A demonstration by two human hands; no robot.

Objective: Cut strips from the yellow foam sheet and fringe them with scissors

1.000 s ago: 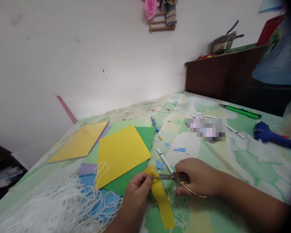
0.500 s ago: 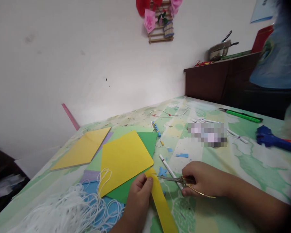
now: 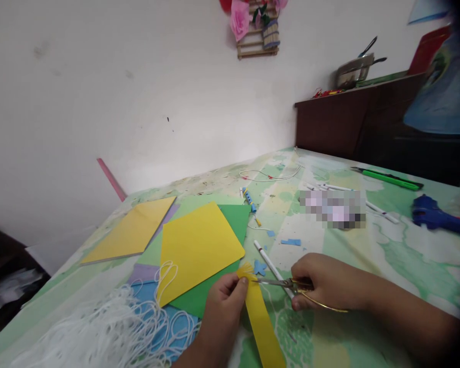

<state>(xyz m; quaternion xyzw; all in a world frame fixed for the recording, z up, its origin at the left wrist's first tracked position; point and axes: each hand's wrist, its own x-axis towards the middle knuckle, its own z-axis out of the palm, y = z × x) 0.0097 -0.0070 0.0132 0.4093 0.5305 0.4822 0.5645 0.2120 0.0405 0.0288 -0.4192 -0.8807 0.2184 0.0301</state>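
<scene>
Between the thumb and fingers of my left hand [image 3: 225,306] is the upper end of a long yellow paper strip [image 3: 261,322], whose tip shows fine cuts like a fringe. My right hand [image 3: 322,282] grips small gold-handled scissors [image 3: 289,284], and their blades point left and meet the strip's edge beside my left thumb. Beneath the scissors lies a white pen [image 3: 266,260]. A small blue paper cutout [image 3: 259,267] rests just above the blades. Yellow sheets [image 3: 199,248] over a green sheet [image 3: 239,225] lie beyond my left hand.
A heap of white cord [image 3: 95,332] spreads at the front left. Toward the right are a green craft knife [image 3: 391,179], a blue glue-gun-like tool [image 3: 437,214] and several white pens [image 3: 381,212]. A dark cabinet [image 3: 329,122] stands behind the table.
The view has shifted slightly. My left hand and the scissors remain at the strip's upper end, where the fringed tip now looks more spread.
</scene>
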